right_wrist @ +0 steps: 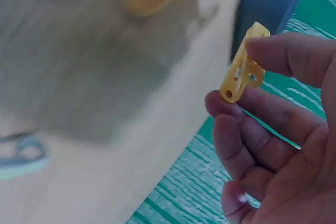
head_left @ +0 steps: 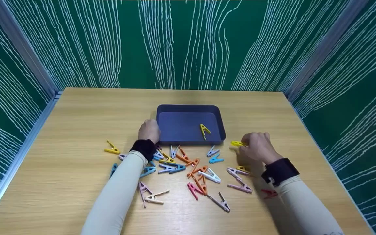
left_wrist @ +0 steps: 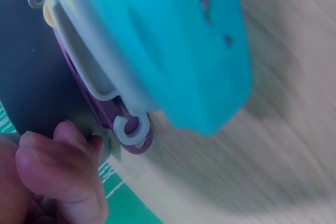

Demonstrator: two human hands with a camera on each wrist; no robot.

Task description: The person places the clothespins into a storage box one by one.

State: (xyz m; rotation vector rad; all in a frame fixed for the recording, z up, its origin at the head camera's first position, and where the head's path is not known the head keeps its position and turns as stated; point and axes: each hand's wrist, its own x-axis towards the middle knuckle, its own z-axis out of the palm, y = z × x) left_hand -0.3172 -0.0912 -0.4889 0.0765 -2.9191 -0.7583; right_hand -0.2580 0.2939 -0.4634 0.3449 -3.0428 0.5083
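My right hand (head_left: 257, 146) pinches a yellow clothespin (right_wrist: 242, 65) between thumb and fingertips, lifted to the right of the dark tray (head_left: 188, 143). The other fingers are loosely bent in the right wrist view. My left hand (head_left: 149, 131) is at the tray's left side, its curled fingers (left_wrist: 58, 166) gripping the edge near the front corner. Inside the tray lies one yellow-green clothespin (head_left: 203, 130). Close to the left wrist camera are a large blue clothespin (left_wrist: 173, 51) and a purple one (left_wrist: 105, 111), partly hidden by a pale one.
Several loose clothespins lie in front of the tray, among them an orange (head_left: 194, 164), a white (head_left: 210, 176), a pink (head_left: 193, 189) and a cream one (head_left: 154, 198). A yellow clothespin (head_left: 112, 148) lies left of my left forearm. A red one (head_left: 269, 193) is beside my right forearm.
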